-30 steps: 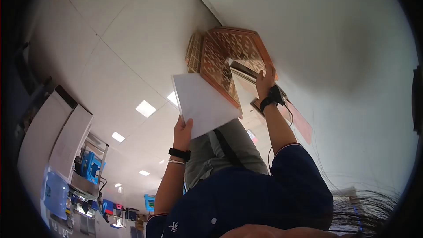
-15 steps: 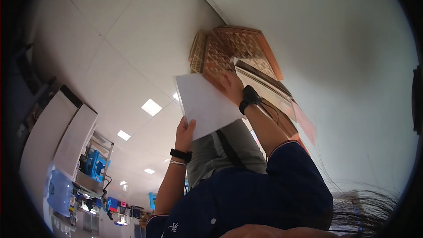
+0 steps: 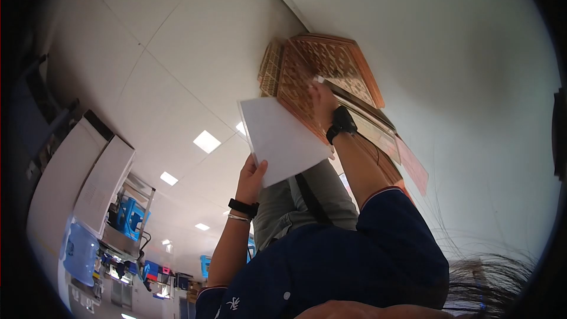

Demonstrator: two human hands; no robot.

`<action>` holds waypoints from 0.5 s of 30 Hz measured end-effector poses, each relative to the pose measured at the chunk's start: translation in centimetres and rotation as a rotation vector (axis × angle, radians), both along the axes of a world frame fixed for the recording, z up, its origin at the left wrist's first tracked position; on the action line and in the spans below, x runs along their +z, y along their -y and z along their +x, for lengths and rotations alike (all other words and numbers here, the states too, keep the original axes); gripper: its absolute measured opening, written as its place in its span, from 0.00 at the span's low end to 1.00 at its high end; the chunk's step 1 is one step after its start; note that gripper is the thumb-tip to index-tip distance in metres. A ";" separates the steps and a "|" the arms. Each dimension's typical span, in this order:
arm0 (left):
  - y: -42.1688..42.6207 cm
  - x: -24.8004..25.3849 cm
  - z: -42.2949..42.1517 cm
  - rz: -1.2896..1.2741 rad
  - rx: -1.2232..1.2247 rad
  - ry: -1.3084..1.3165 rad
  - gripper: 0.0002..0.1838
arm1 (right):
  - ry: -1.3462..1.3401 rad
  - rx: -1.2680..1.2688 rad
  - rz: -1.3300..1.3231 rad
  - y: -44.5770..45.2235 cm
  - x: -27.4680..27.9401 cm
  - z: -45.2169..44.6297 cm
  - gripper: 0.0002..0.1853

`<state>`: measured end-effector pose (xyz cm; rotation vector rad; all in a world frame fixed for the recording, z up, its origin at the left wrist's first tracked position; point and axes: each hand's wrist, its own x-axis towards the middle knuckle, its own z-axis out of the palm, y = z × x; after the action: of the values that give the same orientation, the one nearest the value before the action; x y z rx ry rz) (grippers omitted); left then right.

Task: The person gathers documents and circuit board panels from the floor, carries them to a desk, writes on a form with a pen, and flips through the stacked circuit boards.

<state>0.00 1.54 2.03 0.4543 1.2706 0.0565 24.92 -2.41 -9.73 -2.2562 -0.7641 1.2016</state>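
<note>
My left hand (image 3: pixel 251 181) grips a white sheet (image 3: pixel 282 139) in a clear sleeve, thumb on its face at the lower left edge. The upper right side of the sheet lies against a brown wooden box (image 3: pixel 368 74) with a lattice pattern. At the box opening, my right hand (image 3: pixel 323 105) is closed at the upper end of a dark-edged flat panel (image 3: pixel 361 106); its fingertips are slightly blurred. Pale flat pieces are stacked beside this panel. A black device is strapped to my right wrist.
A woven, basket-like panel (image 3: pixel 270 71) stands left of the box. A pink sheet (image 3: pixel 412 165) sticks out on the right. Far left are white cabinets (image 3: pixel 74 168), a blue stool (image 3: pixel 130 218) and a translucent blue container (image 3: pixel 81 254). A pale wall (image 3: pixel 472 159) rises on the right.
My right hand has left the box's right side and moved left to the upper end of the dark-edged panel. My left hand still holds the sheet. The view has shifted slightly.
</note>
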 end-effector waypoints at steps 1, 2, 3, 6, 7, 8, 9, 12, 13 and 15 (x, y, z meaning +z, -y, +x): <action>0.2 -0.1 -0.1 0.012 -0.007 0.007 0.20 | 0.134 -0.001 -0.017 0.4 -0.3 0.5 0.17; 0.2 -0.2 -0.2 0.023 -0.013 0.014 0.20 | 0.134 0.002 -0.015 0.9 -0.4 0.9 0.17; 0.3 -0.2 -0.3 0.025 -0.011 0.014 0.20 | 0.228 0.018 0.034 1.3 -0.3 1.2 0.17; 0.4 -0.4 -0.3 -0.003 0.013 0.050 0.20 | 0.257 -0.004 -0.030 2.4 0.1 2.4 0.17; 0.6 -0.5 -0.3 0.005 0.021 0.060 0.20 | 0.188 -0.047 -0.146 2.7 0.2 2.9 0.16; 0.7 -0.6 -0.3 0.013 0.029 0.071 0.19 | 0.163 -0.019 -0.282 2.7 0.3 3.7 0.16; 1.0 -0.8 -0.5 0.016 0.034 0.073 0.19 | 0.166 -0.014 -0.279 3.1 0.2 4.0 0.16; 1.8 -1.3 -1.0 0.049 0.064 0.052 0.17 | 0.368 0.126 -0.053 2.7 0.3 5.1 0.13; 1.8 -1.2 -1.1 0.060 0.046 0.039 0.17 | 0.370 0.140 -0.043 1.1 2.3 5.3 0.13; 2.2 -1.4 -1.7 0.084 0.044 0.034 0.17 | 0.498 0.151 0.020 -2.5 8.2 5.7 0.12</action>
<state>-1.69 -0.70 0.64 0.4955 1.2486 0.1548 30.62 0.08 -1.55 -2.5490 -1.1378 0.6834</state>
